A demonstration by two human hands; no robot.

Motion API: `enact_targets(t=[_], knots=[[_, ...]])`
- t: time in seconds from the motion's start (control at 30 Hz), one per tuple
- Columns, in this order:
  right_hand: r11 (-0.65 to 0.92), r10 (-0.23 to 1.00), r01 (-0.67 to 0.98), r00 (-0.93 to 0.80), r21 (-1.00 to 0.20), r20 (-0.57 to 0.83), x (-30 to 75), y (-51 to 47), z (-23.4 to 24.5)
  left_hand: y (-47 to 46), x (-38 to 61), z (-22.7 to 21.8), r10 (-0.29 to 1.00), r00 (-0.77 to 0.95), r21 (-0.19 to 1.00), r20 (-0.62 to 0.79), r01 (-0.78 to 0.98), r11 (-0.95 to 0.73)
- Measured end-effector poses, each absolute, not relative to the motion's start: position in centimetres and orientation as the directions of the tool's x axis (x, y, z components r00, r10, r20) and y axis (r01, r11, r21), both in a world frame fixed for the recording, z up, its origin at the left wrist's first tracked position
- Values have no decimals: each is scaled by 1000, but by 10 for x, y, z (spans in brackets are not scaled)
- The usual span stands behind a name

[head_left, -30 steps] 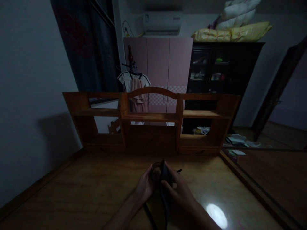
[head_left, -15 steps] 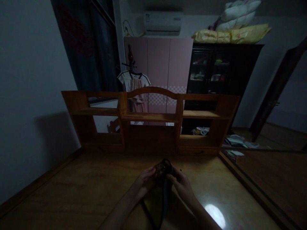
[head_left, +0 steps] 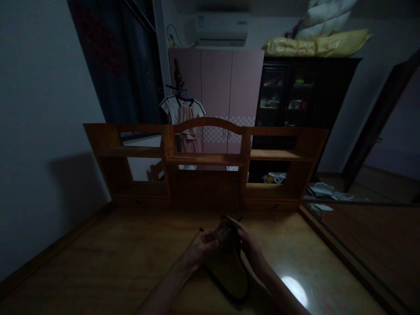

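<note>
A dark-rimmed, olive-faced object [head_left: 228,273], shaped like a slipper, tilts over the tabletop between my hands. Its kind is hard to make out in the dim light. The rounded broad end points toward me. At the far end is a dark brown, slightly shiny part [head_left: 225,232], with thin black tips sticking out to either side. My left hand [head_left: 200,249] is closed on that far end from the left, thumb and fingers pinching its edge. From the right, my right hand [head_left: 247,245] wraps round the far end, its fingers partly hidden behind the object.
The wooden tabletop [head_left: 138,253] spreads under my hands, with a bright light reflection at right. Along its far edge stands a wooden shelf unit [head_left: 206,190]. A white wall [head_left: 49,153] borders the left. Papers and bags [head_left: 323,190] lie beyond the right edge.
The object has turned, so its olive face now shows broadly toward me and its near end has swung right. My left hand has shifted slightly right; my right hand has moved higher round the far end.
</note>
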State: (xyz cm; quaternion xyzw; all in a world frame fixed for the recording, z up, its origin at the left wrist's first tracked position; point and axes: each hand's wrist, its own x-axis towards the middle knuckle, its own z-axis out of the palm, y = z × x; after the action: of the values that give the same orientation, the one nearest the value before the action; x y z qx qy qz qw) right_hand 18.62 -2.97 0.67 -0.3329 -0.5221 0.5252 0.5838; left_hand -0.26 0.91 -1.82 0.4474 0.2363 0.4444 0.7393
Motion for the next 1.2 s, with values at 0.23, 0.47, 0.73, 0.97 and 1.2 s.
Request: enact_targets(t=[0.23,0.47,0.73,0.97,1.2], knots=[[157,970,-391,-112,-907,216,186,-19,4,7,5,-17,901,434,833,14,-504,230],[426,902,36,-89,-904,422,182,-35,6,14,1,-18,923,384,763,36,-607,223],[584,811,390,-297,-712,503,175,-41,5,23,-7,-23,934,353,683,-54,-669,293],[590,807,438,-279,-679,521,174,-41,8,20,-3,-23,934,358,728,-12,-637,254],[577,814,457,-259,-676,520,173,-40,6,16,2,-19,919,391,744,60,-631,220]])
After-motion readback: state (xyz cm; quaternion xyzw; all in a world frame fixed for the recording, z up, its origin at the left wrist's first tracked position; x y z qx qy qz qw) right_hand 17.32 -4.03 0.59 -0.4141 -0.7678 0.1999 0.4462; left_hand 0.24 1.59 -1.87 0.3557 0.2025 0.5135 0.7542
